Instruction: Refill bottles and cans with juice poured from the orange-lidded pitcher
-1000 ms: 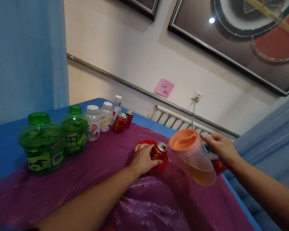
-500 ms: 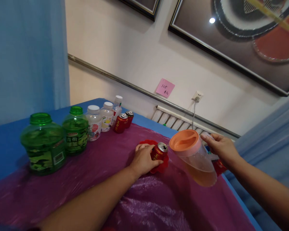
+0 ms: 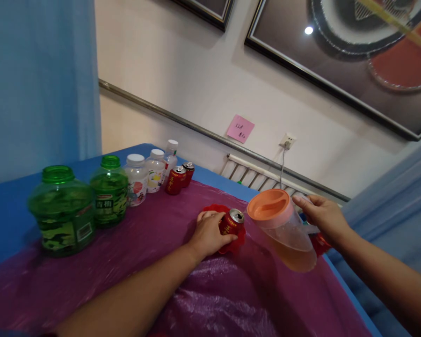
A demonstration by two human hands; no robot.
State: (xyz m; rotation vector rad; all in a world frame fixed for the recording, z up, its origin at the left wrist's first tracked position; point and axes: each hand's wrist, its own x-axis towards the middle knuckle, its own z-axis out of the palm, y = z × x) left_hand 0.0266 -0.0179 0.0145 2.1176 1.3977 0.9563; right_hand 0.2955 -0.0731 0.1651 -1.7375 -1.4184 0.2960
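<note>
My left hand (image 3: 210, 231) is wrapped round a red drink can (image 3: 230, 223) with an opened top. Beneath that can lies a red scalloped dish (image 3: 242, 238). My right hand (image 3: 323, 216) grips the handle of a clear plastic pitcher (image 3: 294, 250), which has an orange lid (image 3: 268, 206). The pitcher tilts towards the can, its lid end a short way right of the can's top, and brownish liquid sits low inside. Whether liquid runs from the spout is too small to tell.
Green jars (image 3: 61, 215) and white-capped clear bottles (image 3: 136, 182) line the table's left side. Two more red cans (image 3: 176, 180) stand behind. Another red object (image 3: 321, 244) is partly hidden behind the pitcher. Purple plastic sheeting (image 3: 217, 295) covers the blue table.
Almost nothing differs. Both hands, the can and the tilted pitcher keep their places; the view has shifted very slightly.
</note>
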